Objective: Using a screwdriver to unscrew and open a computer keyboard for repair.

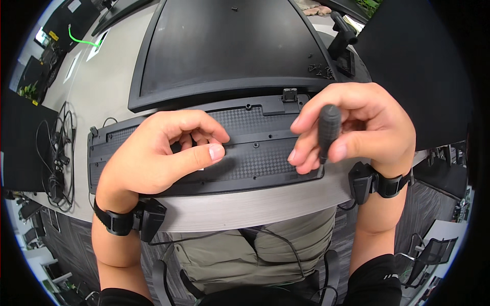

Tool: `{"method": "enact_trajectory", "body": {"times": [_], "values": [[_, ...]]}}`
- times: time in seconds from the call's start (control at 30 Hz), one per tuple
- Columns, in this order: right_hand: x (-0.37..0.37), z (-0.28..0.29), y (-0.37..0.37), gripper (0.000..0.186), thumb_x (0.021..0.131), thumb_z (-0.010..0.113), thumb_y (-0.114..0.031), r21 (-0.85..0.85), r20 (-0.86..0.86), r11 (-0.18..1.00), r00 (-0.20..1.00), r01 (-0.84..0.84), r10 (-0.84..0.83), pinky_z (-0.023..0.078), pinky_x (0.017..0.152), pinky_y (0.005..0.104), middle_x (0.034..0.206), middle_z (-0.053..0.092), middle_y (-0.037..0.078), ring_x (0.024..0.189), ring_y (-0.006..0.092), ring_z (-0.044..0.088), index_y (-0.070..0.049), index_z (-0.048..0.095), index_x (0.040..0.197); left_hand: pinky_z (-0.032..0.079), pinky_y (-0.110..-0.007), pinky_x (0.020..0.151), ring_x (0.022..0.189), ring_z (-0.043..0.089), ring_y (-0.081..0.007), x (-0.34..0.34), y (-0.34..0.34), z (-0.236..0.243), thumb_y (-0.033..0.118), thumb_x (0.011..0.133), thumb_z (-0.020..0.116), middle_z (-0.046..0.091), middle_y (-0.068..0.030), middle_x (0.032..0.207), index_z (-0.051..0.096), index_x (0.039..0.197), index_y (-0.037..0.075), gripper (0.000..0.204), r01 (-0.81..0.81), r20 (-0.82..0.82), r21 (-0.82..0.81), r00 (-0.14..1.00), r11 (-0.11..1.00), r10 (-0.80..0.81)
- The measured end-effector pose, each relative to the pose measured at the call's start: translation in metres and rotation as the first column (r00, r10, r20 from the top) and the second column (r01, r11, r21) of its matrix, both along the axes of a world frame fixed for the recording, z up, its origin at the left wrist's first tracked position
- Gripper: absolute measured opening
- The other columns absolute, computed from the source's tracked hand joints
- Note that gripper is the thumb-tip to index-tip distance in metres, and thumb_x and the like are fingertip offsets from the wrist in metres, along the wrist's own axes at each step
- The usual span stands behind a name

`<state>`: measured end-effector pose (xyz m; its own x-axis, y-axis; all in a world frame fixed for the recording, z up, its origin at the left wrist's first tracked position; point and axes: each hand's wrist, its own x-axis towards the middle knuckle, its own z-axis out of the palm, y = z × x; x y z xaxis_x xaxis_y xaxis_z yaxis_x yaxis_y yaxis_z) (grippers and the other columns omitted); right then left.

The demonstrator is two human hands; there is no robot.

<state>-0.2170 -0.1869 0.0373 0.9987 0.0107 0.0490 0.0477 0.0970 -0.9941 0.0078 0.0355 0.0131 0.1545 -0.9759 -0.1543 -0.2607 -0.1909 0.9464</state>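
Note:
A black keyboard (240,166) lies upside down along the near edge of the table. Its underside shows a checkered texture, several screw holes and a raised flip-out foot (290,95). Over the keyboard's left half hovers my left hand (158,148), thumb and index finger apart and the other fingers curled, with nothing visible in it. My right hand (372,117), above the keyboard's right end, holds a screwdriver (329,125) by its black ribbed handle. The handle stands nearly upright; the shaft points down and its tip is hard to make out.
Behind the keyboard a black monitor (229,46) lies flat, with small dark screws (320,70) scattered on its lower right corner. Coiled black cables (57,173) lie at the left on the pale table (245,214). A black stand (343,46) is at the far right.

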Motion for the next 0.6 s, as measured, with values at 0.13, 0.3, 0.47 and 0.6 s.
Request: {"method": "enact_trajectory", "body": {"times": [0.13,0.3,0.47,0.6], "values": [[0.0026,-0.0050,-0.0048,0.030,0.090,0.075,0.000,-0.066,-0.004,0.996,0.998,-0.060,0.060,0.065,0.079,0.0347,0.100,0.075,0.025,0.090,0.0304,0.078,0.012,0.063,0.114,0.045,-0.023,0.065,0.071,0.057,-0.0056,0.0011,0.0009,-0.0001,0.021,0.094,0.076,0.067,0.0010,0.080,0.073,0.106,-0.002,0.025,0.000,0.021,-0.006,1.000,1.000,0.001],[0.0055,-0.0044,-0.0050,0.028,0.090,0.073,0.001,-0.053,0.024,0.996,0.997,-0.075,0.077,0.064,0.079,0.0329,0.099,0.076,0.022,0.090,0.0283,0.078,0.010,0.064,0.115,0.044,-0.023,0.065,0.071,0.055,-0.0049,0.0004,0.0012,-0.0006,0.020,0.094,0.076,0.066,0.0018,0.079,0.074,0.107,-0.002,0.025,-0.007,0.016,-0.019,1.000,1.000,0.007],[0.0068,-0.0026,-0.0055,0.028,0.091,0.073,0.000,-0.075,-0.021,0.993,0.996,-0.094,0.092,0.064,0.080,0.0315,0.099,0.076,0.021,0.091,0.0273,0.078,0.009,0.064,0.116,0.043,-0.022,0.064,0.070,0.055,-0.0045,-0.0007,0.0000,0.0007,0.020,0.094,0.076,0.065,0.0022,0.079,0.074,0.107,-0.002,0.025,-0.012,0.022,-0.010,1.000,1.000,0.013],[0.0080,-0.0044,-0.0050,0.028,0.092,0.073,0.000,-0.069,-0.035,0.992,0.994,-0.104,0.102,0.063,0.081,0.0318,0.101,0.075,0.022,0.093,0.0272,0.077,0.009,0.064,0.117,0.043,-0.022,0.064,0.070,0.055,-0.0047,-0.0013,0.0004,0.0016,0.020,0.094,0.076,0.066,0.0019,0.079,0.074,0.106,-0.002,0.025,-0.018,0.019,0.000,1.000,1.000,0.018]]}}
